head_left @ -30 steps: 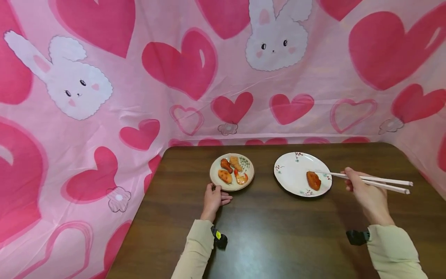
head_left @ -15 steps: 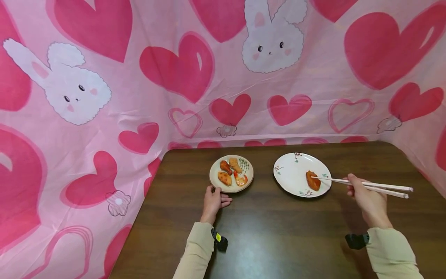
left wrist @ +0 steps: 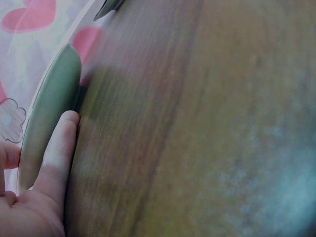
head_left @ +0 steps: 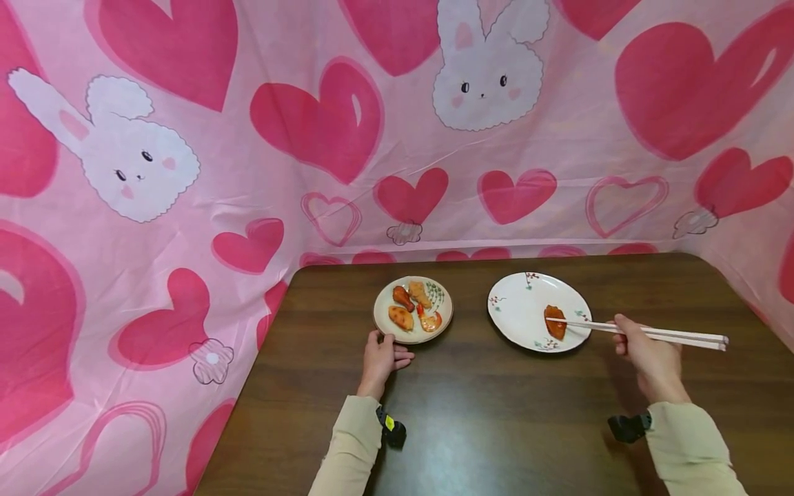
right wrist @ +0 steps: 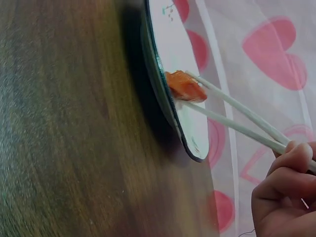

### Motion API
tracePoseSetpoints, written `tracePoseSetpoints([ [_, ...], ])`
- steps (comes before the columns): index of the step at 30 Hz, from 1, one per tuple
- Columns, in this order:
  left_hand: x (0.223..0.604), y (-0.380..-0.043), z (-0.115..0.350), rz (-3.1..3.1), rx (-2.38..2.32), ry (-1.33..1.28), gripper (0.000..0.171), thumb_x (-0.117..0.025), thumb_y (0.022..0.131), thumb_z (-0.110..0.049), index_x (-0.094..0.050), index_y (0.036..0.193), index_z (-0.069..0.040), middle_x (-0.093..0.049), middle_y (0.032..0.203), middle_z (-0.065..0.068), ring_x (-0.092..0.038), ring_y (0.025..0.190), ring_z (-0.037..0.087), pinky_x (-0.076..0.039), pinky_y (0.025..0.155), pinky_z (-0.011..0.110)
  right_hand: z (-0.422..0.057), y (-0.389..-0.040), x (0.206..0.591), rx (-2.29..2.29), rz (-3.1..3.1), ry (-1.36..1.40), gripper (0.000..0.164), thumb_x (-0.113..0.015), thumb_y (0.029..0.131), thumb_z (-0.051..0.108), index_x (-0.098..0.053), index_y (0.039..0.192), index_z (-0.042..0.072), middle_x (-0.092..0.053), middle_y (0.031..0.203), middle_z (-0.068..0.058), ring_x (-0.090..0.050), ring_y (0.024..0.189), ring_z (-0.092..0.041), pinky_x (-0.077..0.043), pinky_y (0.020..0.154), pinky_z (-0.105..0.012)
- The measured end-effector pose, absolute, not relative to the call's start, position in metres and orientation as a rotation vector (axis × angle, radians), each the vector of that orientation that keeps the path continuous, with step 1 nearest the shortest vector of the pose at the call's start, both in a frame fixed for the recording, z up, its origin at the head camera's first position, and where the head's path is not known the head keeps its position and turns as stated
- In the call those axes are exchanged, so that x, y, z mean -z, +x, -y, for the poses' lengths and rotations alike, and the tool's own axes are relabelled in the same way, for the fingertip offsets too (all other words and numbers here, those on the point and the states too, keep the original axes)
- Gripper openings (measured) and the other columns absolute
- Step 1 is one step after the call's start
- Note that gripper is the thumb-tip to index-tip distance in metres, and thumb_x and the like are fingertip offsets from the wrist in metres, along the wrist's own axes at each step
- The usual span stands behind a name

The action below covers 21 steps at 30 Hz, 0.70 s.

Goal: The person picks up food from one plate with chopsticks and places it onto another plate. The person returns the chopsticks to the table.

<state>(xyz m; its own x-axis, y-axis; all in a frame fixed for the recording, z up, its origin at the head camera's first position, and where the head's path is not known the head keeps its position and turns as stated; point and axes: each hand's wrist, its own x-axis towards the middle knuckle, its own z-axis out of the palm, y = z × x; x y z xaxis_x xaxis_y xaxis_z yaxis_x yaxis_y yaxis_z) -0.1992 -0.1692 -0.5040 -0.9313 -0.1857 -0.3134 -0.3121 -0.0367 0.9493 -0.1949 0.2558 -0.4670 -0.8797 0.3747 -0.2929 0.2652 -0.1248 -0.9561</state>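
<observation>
My right hand (head_left: 648, 358) holds a pair of white chopsticks (head_left: 685, 337) toward their middle. Their tips straddle a brown-orange piece of chicken wing (right wrist: 186, 86) in the right wrist view, one on either side of it. The wing lies on the right part of a large white plate (head_left: 517, 310) with floral sprigs. On the left, my left hand (head_left: 380, 359) grips the near rim of a small cream plate (head_left: 387, 293), with a finger along its underside in the left wrist view. That plate bears a drumstick (head_left: 404, 297), a shrimp (head_left: 429, 322) and other fried pieces.
Both plates stand toward the back of a dark wooden table (head_left: 471, 413). A pink curtain (head_left: 347, 124) with hearts and rabbits rises behind the table and along its sides. Small black cameras are strapped at both wrists.
The chopstick tips have come down from the wing's upper edge onto its middle and drawn together. The wing has turned slightly. My left hand stays on the small plate.
</observation>
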Motion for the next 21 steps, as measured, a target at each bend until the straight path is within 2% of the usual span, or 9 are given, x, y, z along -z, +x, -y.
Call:
tracePoseSetpoints([
  [3, 0.5, -0.198, 0.168, -2.121, -2.125, -0.548, 0.041, -0.037, 0.101, -0.015, -0.029, 0.137, 0.002, -0.066, 0.096, 0.024, -0.073, 0.079, 0.027, -0.062, 0.073, 0.035, -0.252, -0.193, 0.462, -2.162, 2.104, -0.704, 0.024, -0.067, 0.089, 0.039, -0.068, 0.068, 0.027, -0.061, 0.059, 0.01, -0.053, 0.048, -0.007, -0.049, 0.047, -0.021],
  [8, 0.521, -0.207, 0.17, -2.138, -2.143, -0.564, 0.042, -0.038, 0.1, -0.016, -0.028, 0.138, -0.001, -0.068, 0.088, 0.016, -0.072, 0.069, 0.017, -0.062, 0.066, 0.03, -0.246, -0.192, 0.46, -1.982, 2.263, -0.573, 0.024, -0.066, 0.088, 0.042, -0.067, 0.068, 0.029, -0.062, 0.058, 0.015, -0.054, 0.049, -0.005, -0.046, 0.049, -0.02],
  [11, 0.52, -0.206, 0.169, -2.15, -2.142, -0.566, 0.042, -0.037, 0.1, -0.016, -0.029, 0.137, -0.001, -0.069, 0.087, 0.015, -0.071, 0.068, 0.015, -0.061, 0.065, 0.029, -0.243, -0.191, 0.46, -1.81, 2.394, -0.525, 0.025, -0.063, 0.089, 0.046, -0.067, 0.071, 0.03, -0.061, 0.058, 0.017, -0.056, 0.051, -0.003, -0.044, 0.051, -0.02],
  [18, 0.519, -0.207, 0.169, -2.152, -2.145, -0.571, 0.042, -0.037, 0.1, -0.016, -0.028, 0.138, -0.001, -0.068, 0.085, 0.013, -0.071, 0.067, 0.015, -0.061, 0.065, 0.029, -0.242, -0.191, 0.461, -1.705, 2.495, -0.512, 0.041, -0.06, 0.088, 0.054, -0.072, 0.088, 0.014, -0.063, 0.06, 0.017, -0.057, 0.054, -0.003, -0.042, 0.055, -0.021],
  [21, 0.519, -0.206, 0.169, -2.152, -2.144, -0.571, 0.041, -0.037, 0.1, -0.016, -0.029, 0.137, -0.001, -0.068, 0.084, 0.012, -0.071, 0.066, 0.015, -0.061, 0.064, 0.029, -0.242, -0.19, 0.463, -1.789, 2.43, -0.543, 0.031, -0.063, 0.088, 0.051, -0.071, 0.081, 0.022, -0.062, 0.06, 0.016, -0.057, 0.053, -0.004, -0.044, 0.055, -0.02],
])
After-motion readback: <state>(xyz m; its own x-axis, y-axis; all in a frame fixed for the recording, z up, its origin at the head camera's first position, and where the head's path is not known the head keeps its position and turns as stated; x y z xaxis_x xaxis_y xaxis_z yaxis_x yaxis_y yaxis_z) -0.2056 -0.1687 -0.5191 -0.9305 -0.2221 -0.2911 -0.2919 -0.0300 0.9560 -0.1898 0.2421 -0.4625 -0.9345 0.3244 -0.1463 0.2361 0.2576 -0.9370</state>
